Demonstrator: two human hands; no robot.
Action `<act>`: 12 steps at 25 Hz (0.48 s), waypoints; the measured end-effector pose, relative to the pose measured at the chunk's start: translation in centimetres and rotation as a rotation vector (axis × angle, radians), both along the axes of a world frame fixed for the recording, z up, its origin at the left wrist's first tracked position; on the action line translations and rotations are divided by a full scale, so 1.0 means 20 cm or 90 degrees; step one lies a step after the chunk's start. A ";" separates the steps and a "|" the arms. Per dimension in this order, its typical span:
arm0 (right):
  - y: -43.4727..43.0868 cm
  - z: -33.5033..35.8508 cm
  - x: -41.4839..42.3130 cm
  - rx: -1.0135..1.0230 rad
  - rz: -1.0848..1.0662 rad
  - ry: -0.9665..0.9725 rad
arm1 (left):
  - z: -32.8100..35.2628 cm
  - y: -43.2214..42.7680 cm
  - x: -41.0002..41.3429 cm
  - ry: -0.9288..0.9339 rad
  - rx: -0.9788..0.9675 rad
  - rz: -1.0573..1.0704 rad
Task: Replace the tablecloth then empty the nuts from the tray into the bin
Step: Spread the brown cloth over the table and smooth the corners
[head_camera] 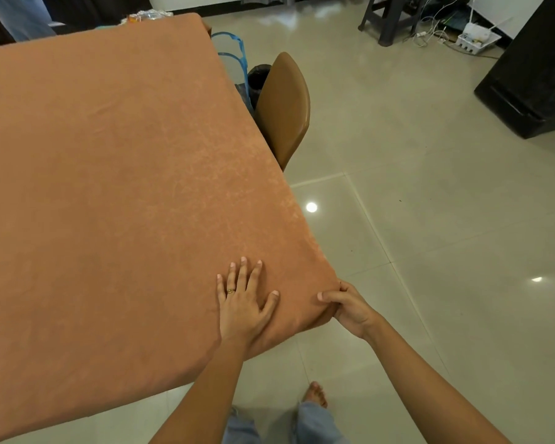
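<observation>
Head | left hand [242, 307] splayed on tablecloth [109, 187] | right hand [350, 307] pinching corner, fingers [329, 297] partly hidden

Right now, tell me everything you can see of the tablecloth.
The tablecloth is rust-orange fabric with a faint mottled pattern. It is spread nearly flat with a few shallow creases, and its edges drape down over the sides. At the near right corner the left hand presses flat on top with straight fingers. The right hand grips the cloth where it folds over that corner.
</observation>
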State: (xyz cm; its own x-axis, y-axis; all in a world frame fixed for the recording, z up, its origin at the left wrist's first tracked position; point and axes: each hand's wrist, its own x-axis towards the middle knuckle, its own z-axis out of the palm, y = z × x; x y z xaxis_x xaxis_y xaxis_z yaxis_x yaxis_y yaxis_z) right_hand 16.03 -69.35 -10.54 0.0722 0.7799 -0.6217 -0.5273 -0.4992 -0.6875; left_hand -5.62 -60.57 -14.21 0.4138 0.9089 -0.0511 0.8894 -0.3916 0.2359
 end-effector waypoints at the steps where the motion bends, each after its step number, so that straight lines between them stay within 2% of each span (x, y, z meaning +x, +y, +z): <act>1: 0.00 0.00 0.01 -0.003 -0.009 0.034 | 0.00 0.00 0.00 0.000 -0.002 0.000; 4: -0.04 -0.02 0.08 -0.035 0.015 0.089 | 0.01 0.01 0.01 -0.008 -0.007 0.002; 7: -0.10 -0.05 0.24 -0.049 0.047 0.037 | 0.01 0.00 0.01 -0.014 -0.002 0.006; 9: -0.14 -0.07 0.35 -0.090 0.042 -0.060 | 0.01 0.00 0.01 -0.014 0.000 0.007; 12: -0.24 -0.14 0.48 -0.210 -0.029 -0.337 | 0.00 0.00 0.01 -0.022 0.000 0.006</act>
